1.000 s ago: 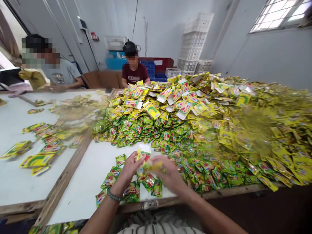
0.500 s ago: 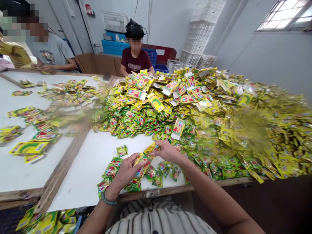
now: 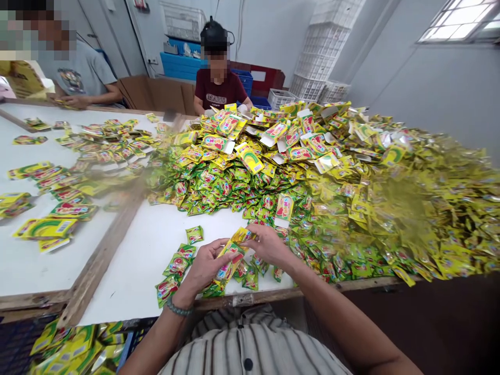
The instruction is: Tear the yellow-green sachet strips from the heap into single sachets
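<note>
My left hand is closed around a small yellow printed box, which is tilted with its upper end away from me. At that upper end my right hand pinches a shiny yellow packet. The packet meets the box's end; how far it sits inside is hidden by my fingers. Small green packets lie on the white tabletop left of and beneath my hands. A yellow box with a white flap rests on the pile just beyond my right hand.
A big heap of green packets, yellow packets and boxes covers the table ahead and right. A wooden divider runs along the left, with filled boxes beyond it. Two people sit across the table. A crate stands lower left.
My view has tipped slightly downward. Both hands remain at the box, with the yellow packet still at its upper end; the box and fingers have shifted only slightly.
</note>
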`<state>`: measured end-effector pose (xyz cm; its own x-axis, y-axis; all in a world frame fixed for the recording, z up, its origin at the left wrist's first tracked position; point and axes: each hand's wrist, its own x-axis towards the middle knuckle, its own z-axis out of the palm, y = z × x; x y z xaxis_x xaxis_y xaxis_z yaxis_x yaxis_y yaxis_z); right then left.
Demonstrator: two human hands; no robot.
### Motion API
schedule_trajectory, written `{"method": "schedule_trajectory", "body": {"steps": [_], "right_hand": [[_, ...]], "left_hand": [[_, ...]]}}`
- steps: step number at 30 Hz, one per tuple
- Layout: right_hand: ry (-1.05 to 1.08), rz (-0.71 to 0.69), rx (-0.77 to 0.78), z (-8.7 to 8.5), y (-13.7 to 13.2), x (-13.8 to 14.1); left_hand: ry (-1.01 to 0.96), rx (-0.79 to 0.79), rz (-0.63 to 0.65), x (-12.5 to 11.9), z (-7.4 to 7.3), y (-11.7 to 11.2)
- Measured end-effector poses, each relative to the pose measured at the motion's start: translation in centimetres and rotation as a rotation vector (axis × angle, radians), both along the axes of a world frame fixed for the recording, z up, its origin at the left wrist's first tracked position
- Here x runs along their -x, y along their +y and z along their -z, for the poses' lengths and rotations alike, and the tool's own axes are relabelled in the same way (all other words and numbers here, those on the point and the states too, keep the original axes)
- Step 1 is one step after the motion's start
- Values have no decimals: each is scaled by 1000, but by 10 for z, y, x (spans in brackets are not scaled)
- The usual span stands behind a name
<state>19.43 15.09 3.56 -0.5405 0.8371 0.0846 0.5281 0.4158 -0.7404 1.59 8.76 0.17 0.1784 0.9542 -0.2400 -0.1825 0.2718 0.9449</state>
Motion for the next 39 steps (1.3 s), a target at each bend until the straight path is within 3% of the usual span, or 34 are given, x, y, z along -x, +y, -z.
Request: {"method": "schedule_trajectory", "body": {"steps": [5,9,13,17,23,29,32,39], "right_hand": [[-19,-60,-3,-5,-6,-6],[124,38,27,-15,-7,-14],[140,24,19,-6,-10,-12],[101,47,120,2,-13,-9],[200,68,319,-3,-14,-10],[174,136,16,7,-17,-6],[160,156,69,5,-24,-6],[191,-57,280,7,-39,-1]], "left_hand": [[12,2,13,-1,3,0],[15,-4,-11,-1,4,-1],[34,-8,11,2,1,-3],[38,20,105,7,-2,-4],[47,34,141,16,-8,-4],[8,54,125,8,-9,-5],[13,50,87,5,-10,-4],[71,-2,162,6,-10,-1]]}}
